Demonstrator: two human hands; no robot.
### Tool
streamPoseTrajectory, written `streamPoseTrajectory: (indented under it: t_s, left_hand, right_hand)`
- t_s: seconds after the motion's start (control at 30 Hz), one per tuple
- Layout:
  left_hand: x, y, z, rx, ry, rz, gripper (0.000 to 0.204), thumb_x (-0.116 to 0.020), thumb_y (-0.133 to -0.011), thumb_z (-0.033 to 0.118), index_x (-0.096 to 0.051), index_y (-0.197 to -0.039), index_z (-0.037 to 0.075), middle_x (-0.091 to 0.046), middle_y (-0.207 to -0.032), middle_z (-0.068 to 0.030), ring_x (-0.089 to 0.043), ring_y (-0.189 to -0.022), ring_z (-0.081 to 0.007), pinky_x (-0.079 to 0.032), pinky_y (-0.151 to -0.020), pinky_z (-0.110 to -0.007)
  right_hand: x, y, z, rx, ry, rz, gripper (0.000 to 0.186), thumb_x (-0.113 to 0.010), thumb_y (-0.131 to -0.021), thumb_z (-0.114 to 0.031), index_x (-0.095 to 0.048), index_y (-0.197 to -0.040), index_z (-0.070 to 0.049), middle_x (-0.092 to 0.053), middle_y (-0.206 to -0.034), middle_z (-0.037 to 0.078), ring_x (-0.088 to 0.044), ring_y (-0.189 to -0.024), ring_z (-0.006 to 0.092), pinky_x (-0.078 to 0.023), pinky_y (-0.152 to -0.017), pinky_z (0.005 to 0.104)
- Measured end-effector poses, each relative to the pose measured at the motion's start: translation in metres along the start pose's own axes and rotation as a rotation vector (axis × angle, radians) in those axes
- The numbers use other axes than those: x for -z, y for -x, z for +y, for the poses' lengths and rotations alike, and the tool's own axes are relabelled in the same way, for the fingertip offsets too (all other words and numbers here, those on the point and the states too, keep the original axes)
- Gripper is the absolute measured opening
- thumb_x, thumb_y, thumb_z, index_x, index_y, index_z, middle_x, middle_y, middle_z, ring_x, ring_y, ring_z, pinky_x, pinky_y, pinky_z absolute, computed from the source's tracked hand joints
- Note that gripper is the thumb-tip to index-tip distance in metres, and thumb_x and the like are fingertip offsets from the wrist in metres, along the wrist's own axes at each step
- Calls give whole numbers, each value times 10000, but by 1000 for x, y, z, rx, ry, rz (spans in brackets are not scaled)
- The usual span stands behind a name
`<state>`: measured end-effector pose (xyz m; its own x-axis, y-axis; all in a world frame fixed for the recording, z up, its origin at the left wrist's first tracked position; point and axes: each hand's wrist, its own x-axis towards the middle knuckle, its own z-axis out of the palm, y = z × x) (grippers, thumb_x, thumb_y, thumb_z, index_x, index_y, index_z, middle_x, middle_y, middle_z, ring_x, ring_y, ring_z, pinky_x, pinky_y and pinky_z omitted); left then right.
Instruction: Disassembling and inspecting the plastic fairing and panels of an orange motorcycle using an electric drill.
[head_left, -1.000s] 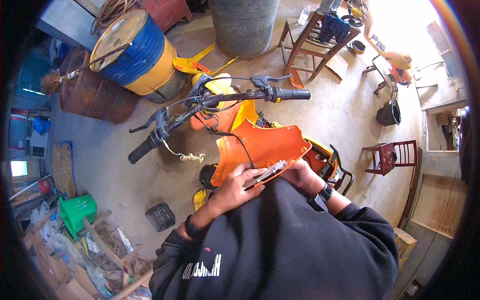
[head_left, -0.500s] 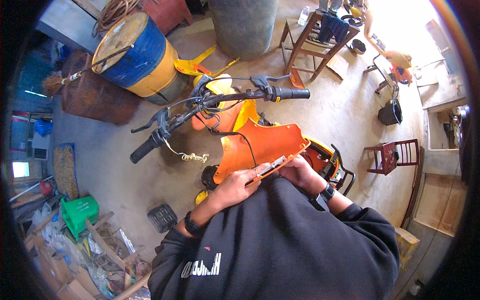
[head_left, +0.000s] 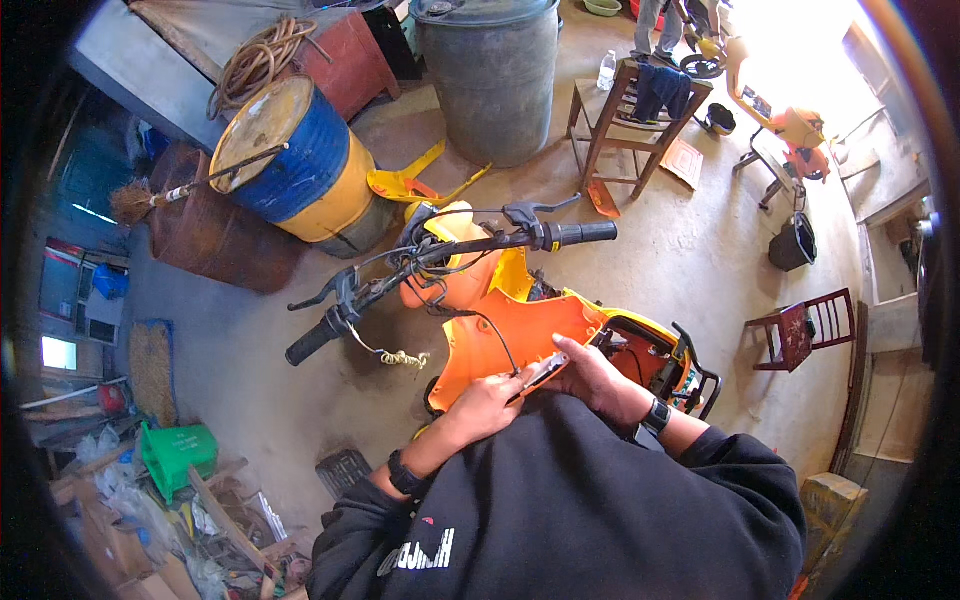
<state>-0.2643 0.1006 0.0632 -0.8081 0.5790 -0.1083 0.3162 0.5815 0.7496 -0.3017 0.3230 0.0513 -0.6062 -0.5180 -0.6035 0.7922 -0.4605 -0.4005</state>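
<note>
A large orange plastic panel (head_left: 500, 345) lies in front of my body, part of a small ride-on vehicle with black handlebars (head_left: 470, 243). At its near edge sits a small silvery-white part (head_left: 543, 369), where a thin black cable (head_left: 502, 343) ends. My left hand (head_left: 484, 406) is closed on this part's left end, thumb side toward me. My right hand (head_left: 603, 384) pinches its right end, the thumb on top. The right fingers' undersides are hidden. To the right of the panel, the vehicle's open rear body (head_left: 655, 345) shows wiring inside.
A coiled cream cable (head_left: 405, 358) hangs from the left handlebar. Farther off stand a blue-and-yellow drum (head_left: 310, 170), a grey barrel (head_left: 490, 90) and a wooden chair (head_left: 625, 125). Left lies a green bin (head_left: 178, 455) amid scrap; a black crate (head_left: 342, 470) is on the floor.
The view has tilted, so the surroundings sit lower in the picture. My right hand has shifted, its thumb now on the silvery part's upper end. My left hand keeps its grip.
</note>
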Motion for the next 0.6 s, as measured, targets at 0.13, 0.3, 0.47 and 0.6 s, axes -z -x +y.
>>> streamPoseTrajectory:
  t_s: [0.13,0.3,0.47,0.6]
  left_hand:
    - [-5,-8,2,149,-5,-178,645,-622,-863,169,-398,-1460,66,-595,-1243,-247,-588,-1146,-386,-473,-992,-435]
    - [-14,-6,8,165,137,-20,623,-677,-861,205,-457,-1425,58,-521,-1388,-190,-456,-1330,-340,-357,-1124,-416]
    - [-30,9,5,214,128,49,609,-727,-828,176,-510,-1381,39,-522,-1404,-160,-431,-1365,-316,-345,-1137,-418]
    - [-43,11,23,178,2,171,607,-760,-769,122,-543,-1329,38,-536,-1389,-144,-432,-1362,-332,-353,-1132,-429]
  right_hand:
    - [16,-6,3,-118,-95,130,239,-467,-940,-137,-527,-1097,34,-644,-1035,147,-665,-963,282,-531,-960,415]
    - [26,1,-1,-64,-128,177,268,-454,-924,-104,-523,-1129,53,-642,-1082,173,-653,-1004,289,-531,-956,421]
    - [52,-1,2,-120,-159,142,280,-438,-933,-111,-528,-1149,43,-644,-1095,169,-650,-1016,274,-539,-936,397]
    - [76,-12,5,-237,-219,164,303,-413,-971,-179,-531,-1152,34,-643,-1125,170,-644,-1050,263,-557,-910,377]
